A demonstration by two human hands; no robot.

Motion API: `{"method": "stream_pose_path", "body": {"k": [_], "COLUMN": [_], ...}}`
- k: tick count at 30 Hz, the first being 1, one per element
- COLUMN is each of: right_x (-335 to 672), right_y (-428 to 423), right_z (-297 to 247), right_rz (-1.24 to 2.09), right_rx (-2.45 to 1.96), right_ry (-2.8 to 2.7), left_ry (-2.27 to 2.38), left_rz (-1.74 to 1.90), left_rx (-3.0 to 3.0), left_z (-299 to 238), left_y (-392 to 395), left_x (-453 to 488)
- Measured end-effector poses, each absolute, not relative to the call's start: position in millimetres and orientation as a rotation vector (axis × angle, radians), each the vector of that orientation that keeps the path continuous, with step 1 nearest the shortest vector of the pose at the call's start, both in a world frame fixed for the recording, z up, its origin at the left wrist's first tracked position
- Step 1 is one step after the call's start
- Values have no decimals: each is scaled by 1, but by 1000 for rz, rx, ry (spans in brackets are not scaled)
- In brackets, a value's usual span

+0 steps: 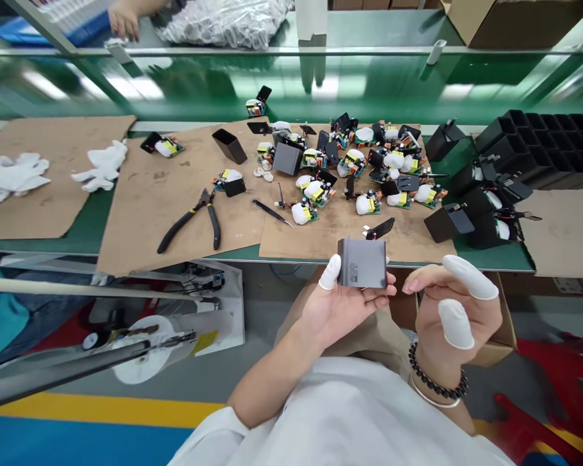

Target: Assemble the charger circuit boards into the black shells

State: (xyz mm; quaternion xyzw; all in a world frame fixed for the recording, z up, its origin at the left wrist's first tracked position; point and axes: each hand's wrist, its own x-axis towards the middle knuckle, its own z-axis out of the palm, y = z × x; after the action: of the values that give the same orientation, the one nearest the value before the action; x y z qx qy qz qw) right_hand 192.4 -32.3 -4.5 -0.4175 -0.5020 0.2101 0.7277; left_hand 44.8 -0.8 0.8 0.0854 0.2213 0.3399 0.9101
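My left hand (342,301) holds a dark grey charger housing (362,263) marked 65 between its capped thumb and fingers, just below the table's front edge. My right hand (454,304) hovers beside it with the fingers loosely spread and nothing in them; white finger cots cover two of its fingertips. A beaded bracelet sits on the right wrist. On the cardboard sheet (340,226) ahead lie several small circuit boards (320,194) and black casing parts (381,228).
Pliers (194,220) and tweezers (272,211) lie on the cardboard at left. White gloves (104,167) rest further left. Black housings (480,207) and a black tray (548,139) stand at right. Another person's hand (124,19) shows at the far top left.
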Motion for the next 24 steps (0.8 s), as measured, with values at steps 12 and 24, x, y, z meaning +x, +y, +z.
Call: {"method": "stream_pose_path", "body": {"k": [12, 24], "right_x": [154, 156], "right_y": [-26, -8], "right_z": [-1, -3], "right_rz": [1366, 1585], "right_rx": [-810, -1073], "right_ry": [-705, -620], "left_ry": [1393, 1038], "left_rz": [1694, 1805], "left_rx": [1832, 2207], "left_z": [-30, -28], "left_y": [11, 8], "left_x": [39, 25]}}
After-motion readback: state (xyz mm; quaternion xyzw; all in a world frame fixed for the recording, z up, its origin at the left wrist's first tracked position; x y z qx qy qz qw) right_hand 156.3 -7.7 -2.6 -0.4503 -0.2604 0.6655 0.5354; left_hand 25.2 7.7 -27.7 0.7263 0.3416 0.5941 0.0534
